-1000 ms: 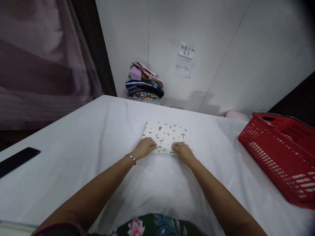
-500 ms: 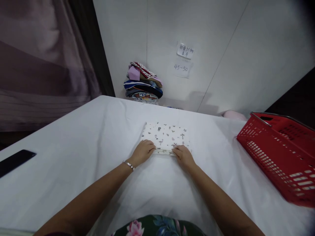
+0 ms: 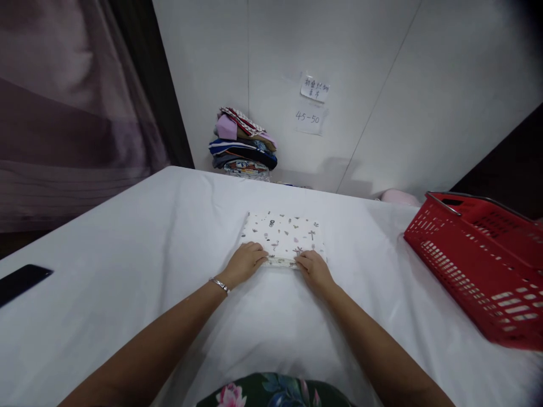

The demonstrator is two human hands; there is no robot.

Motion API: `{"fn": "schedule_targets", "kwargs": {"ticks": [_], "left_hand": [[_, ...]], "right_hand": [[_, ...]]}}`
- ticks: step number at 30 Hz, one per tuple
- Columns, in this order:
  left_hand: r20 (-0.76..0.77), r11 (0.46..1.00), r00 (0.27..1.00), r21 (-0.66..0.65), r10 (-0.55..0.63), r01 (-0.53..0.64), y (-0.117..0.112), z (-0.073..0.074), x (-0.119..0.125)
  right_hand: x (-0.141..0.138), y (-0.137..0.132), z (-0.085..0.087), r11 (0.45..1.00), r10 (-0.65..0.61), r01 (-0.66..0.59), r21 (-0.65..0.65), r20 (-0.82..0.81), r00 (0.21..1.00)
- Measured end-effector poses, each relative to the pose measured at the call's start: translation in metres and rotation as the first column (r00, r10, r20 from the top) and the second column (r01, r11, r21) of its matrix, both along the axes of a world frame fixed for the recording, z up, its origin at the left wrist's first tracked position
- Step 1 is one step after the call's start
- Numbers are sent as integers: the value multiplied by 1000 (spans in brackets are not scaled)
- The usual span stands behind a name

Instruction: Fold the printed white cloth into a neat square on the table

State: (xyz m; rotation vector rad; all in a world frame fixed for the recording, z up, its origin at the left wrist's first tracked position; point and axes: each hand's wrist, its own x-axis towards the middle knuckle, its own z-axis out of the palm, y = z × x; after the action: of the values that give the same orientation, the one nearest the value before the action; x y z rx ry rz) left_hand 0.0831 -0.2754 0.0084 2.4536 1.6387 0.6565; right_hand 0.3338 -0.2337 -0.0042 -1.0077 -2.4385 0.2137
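Note:
A folded white cloth [image 3: 282, 230] with small grey prints, palm trees and birds among them, lies flat on the white-covered table [image 3: 127, 260]. My left hand [image 3: 246, 263] pinches its near left edge, thumb and fingers closed together. At the near right part of the same edge, my right hand [image 3: 314, 272] grips in the same way. Between the two hands the layered near fold shows. My fingers hide the cloth's near corners.
To the right stands a red plastic basket [image 3: 475, 277] with a metal handle. A dark flat phone-like object [image 3: 23, 281] lies at the left. Folded clothes [image 3: 244, 147] are stacked beyond the far edge, by a wall with paper signs [image 3: 314, 90]. Curtains [image 3: 76, 113] hang at the left.
The camera view has shifted slightly. Both hands stay on the near edge of the folded cloth, with hardly any movement.

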Motion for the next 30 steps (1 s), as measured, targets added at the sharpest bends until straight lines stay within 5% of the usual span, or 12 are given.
{"fn": "schedule_targets", "kwargs": {"ticks": [7, 16, 24, 27, 30], "left_hand": [[-36, 996, 998, 77, 43, -40, -8, -10, 3], [34, 994, 999, 105, 14, -17, 3, 7, 36], [-117, 994, 991, 83, -58, 68, -3, -33, 56], [-108, 994, 992, 89, -61, 71, -3, -33, 55], [-89, 995, 994, 68, -59, 66, -6, -25, 49]], "right_hand": [[1, -4, -14, 996, -14, 17, 84, -34, 999], [0, -9, -21, 995, -42, 48, 89, -70, 997], [-3, -2, 7, 998, -8, -5, -64, -207, 978], [-20, 9, 17, 1000, -7, 6, -9, -187, 982], [-37, 14, 9, 999, -35, 35, -34, 5, 999]]}}
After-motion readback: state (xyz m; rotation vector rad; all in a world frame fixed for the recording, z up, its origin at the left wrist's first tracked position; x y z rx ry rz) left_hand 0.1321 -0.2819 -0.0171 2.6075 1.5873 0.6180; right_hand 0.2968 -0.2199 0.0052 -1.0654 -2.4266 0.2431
